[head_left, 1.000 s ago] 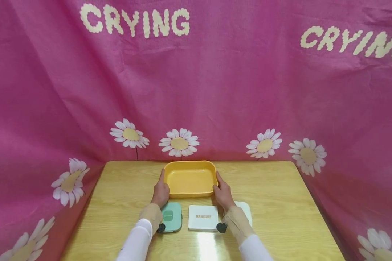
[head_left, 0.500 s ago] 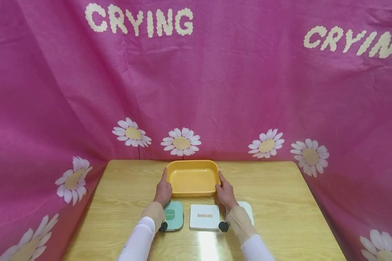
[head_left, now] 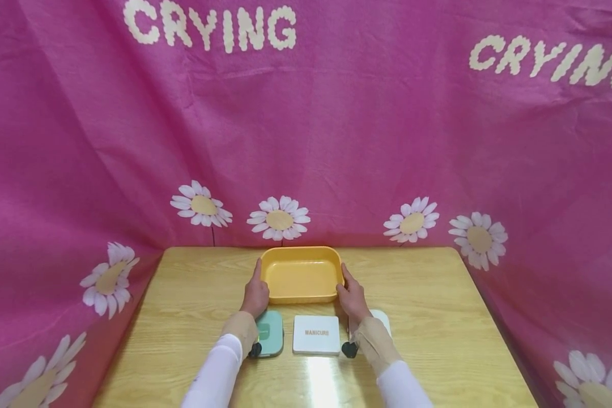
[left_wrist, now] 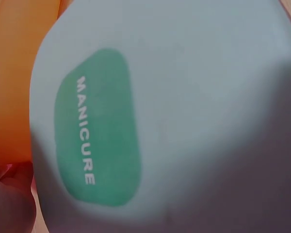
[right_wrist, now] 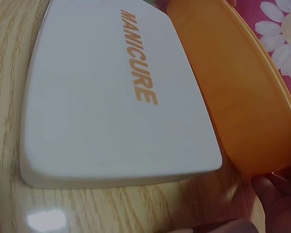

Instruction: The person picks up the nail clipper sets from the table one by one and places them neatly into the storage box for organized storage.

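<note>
In the head view, a yellow rectangular tray with raised sides lies near the table's far edge. My left hand holds its left side, index finger stretched along the wall. On the opposite side, my right hand grips the wall with the thumb at the rim. Below the left wrist is a green flat case, partly covered by the sleeve; its lid reads MANICURE in the left wrist view. A white case with the same word lies between the forearms. Another white case shows partly behind the right wrist.
The wooden table has a pink curtain with printed daisies hanging at its back and sides. The cases lie in a row close in front of the tray, under the forearms. A bright reflection falls on the near tabletop.
The yellow tray has shifted slightly to the right between both hands. The cases have stayed in place, and the head view has moved a little.
</note>
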Motion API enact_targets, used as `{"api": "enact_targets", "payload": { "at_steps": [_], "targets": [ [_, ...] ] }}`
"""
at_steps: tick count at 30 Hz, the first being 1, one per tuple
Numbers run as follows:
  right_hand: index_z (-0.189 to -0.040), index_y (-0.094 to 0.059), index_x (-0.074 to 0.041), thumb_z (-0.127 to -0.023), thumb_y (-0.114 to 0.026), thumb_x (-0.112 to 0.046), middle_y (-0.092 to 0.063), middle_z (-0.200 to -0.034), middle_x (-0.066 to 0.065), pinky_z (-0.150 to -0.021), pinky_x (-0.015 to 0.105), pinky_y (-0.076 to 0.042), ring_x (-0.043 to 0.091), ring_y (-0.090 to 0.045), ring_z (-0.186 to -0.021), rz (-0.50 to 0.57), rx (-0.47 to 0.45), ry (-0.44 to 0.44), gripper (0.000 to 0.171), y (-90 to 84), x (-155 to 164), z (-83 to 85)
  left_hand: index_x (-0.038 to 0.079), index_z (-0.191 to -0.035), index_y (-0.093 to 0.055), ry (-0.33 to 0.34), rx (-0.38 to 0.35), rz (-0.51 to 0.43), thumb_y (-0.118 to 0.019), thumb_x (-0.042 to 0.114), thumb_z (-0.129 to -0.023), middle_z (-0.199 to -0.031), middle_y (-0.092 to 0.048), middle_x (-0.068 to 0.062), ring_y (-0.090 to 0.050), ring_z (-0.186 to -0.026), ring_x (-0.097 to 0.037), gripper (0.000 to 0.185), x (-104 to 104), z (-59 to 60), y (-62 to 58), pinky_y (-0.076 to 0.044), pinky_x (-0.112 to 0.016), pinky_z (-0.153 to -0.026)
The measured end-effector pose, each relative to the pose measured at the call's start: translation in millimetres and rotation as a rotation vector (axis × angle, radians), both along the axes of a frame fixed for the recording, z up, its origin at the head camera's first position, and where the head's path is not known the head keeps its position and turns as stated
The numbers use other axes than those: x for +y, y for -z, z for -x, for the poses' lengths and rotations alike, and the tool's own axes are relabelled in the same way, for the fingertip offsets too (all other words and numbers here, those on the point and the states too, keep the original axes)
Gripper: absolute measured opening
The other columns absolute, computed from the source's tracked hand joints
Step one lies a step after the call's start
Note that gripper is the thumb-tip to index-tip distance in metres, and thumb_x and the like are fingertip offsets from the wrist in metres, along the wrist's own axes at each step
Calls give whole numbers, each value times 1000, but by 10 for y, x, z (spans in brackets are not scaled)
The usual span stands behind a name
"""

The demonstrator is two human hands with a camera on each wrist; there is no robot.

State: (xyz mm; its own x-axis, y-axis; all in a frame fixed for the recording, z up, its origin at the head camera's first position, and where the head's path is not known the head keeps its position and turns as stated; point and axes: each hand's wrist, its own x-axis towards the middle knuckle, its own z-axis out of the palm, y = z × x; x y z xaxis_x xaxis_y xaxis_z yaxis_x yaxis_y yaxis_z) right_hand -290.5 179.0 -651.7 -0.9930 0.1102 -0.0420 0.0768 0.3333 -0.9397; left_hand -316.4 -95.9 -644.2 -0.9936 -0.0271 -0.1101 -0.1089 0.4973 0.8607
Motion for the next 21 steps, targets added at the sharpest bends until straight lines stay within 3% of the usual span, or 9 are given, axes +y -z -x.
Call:
{"api": "enact_targets", "payload": {
  "at_steps": [9, 15, 21],
  "targets": [
    [-162, -34, -3, -98, -53, 1, -42, -161, 23, -123, 52, -34, 38, -40, -148, -61, 62, -6, 67, -33, -42, 72, 5, -168, -14, 30, 62, 39, -35, -4, -101, -165, -35, -26, -42, -148, -40, 71, -73, 64, -50, -29, -54, -125],
    [-161, -35, 1, -98, -53, 2, -43, -159, 25, -123, 52, -34, 40, -42, -147, -108, 83, 3, 66, -62, -46, 84, 10, -169, -9, 54, -2, 29, -34, -1, -104, -169, -28, -23, -35, -153, -39, 71, -82, 97, -47, -26, -54, -126],
    [-162, -34, -1, -99, -51, 1, -42, -161, 23, -123, 50, -34, 38, -40, -149, -82, 69, -16, 65, -80, -68, 111, 9, -169, -6, 76, -8, 37, -33, -1, -104, -173, -20, -20, -27, -156, -38, 71, -136, 107, -54, -21, -53, -128]
  ]
}}
